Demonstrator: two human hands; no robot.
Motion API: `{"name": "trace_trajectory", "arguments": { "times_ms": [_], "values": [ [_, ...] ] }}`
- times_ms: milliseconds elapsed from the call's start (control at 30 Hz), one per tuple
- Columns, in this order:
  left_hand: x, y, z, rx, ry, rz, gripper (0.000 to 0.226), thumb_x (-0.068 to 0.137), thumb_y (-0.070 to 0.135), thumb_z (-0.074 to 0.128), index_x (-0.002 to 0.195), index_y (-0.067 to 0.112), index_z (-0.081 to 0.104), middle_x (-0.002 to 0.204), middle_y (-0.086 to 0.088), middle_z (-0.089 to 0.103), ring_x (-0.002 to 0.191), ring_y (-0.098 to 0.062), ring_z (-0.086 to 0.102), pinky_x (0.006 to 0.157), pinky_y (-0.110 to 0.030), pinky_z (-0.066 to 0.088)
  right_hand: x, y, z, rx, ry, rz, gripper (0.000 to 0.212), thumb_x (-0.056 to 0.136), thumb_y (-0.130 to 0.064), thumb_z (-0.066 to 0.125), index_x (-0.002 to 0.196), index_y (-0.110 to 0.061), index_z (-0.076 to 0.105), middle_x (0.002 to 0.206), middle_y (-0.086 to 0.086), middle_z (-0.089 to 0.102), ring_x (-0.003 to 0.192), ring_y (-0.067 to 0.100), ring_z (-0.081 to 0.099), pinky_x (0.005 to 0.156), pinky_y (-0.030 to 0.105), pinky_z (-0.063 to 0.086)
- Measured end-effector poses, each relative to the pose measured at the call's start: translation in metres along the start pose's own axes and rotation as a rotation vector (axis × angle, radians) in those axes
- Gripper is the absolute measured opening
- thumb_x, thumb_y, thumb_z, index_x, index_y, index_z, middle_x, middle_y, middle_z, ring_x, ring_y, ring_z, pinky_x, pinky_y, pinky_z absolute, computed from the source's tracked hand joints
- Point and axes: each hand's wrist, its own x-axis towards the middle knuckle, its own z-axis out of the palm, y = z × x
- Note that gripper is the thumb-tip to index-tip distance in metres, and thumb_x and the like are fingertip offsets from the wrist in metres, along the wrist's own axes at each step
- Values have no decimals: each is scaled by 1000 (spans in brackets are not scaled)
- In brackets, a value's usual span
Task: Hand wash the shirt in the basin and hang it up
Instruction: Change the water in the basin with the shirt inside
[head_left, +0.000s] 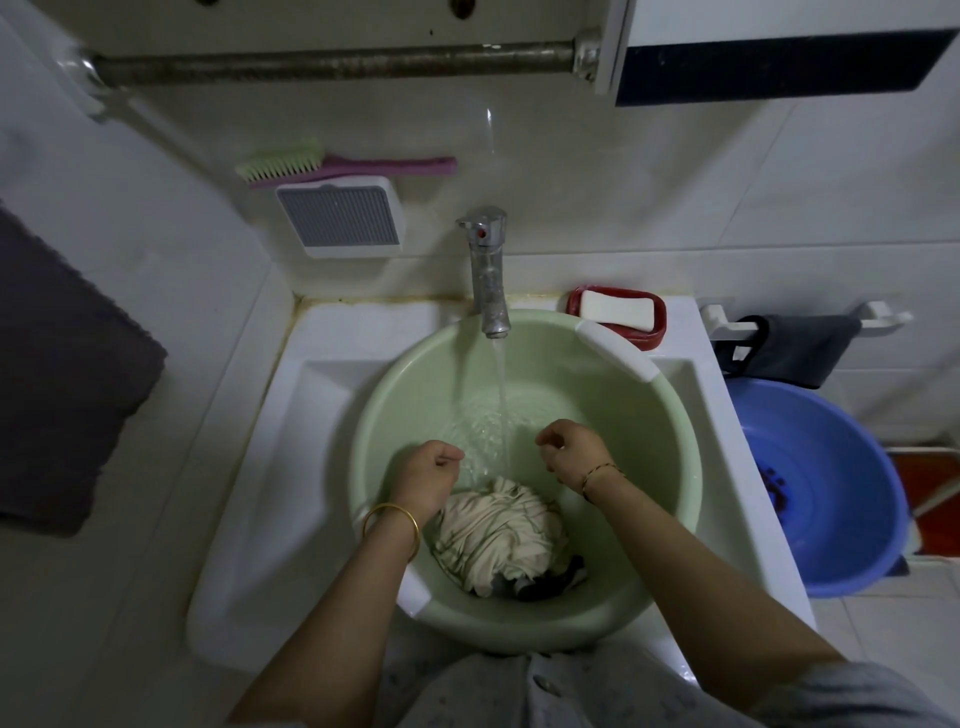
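Observation:
A cream shirt with dark stripes (501, 530) lies bunched at the near side of a pale green basin (395, 395) that sits in a white sink (291, 426). Water runs from the chrome tap (488, 275) into the basin's far half, where shallow water ripples. My left hand (428, 475) hovers over the basin just left of the stream, fingers loosely curled, holding nothing. My right hand (569, 452) hangs on the stream's right side in the same loose curl, also holding nothing. Neither hand touches the shirt.
A white soap bar in a red dish (615, 312) sits behind the basin on the right. A blue basin (831, 488) stands right of the sink. A green-and-pink brush (332, 163) and a grey-white soap rack hang on the wall. A dark towel (62, 374) hangs left. A metal rail (332, 62) runs overhead.

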Motion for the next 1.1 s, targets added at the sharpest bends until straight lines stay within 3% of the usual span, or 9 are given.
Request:
{"name": "trace_trajectory", "arguments": {
  "times_ms": [433, 1100],
  "values": [
    [-2, 2, 1, -4, 6, 12, 20, 86, 1, 53, 90, 15, 67, 88, -10, 67, 89, -28, 66, 82, -36, 52, 0, 0, -1, -12, 11, -17, 20, 88, -5, 51, 103, -5, 64, 94, 7, 58, 86, 24, 58, 70, 30, 47],
    [-2, 2, 0, -9, 8, -4, 23, 85, 2, 53, 84, 21, 66, 86, -7, 67, 90, -27, 66, 85, -38, 54, -1, -2, -1, -4, 14, -4, 20, 87, -5, 51, 103, -5, 65, 94, 8, 59, 88, 28, 60, 73, 35, 50]
  ]
}}
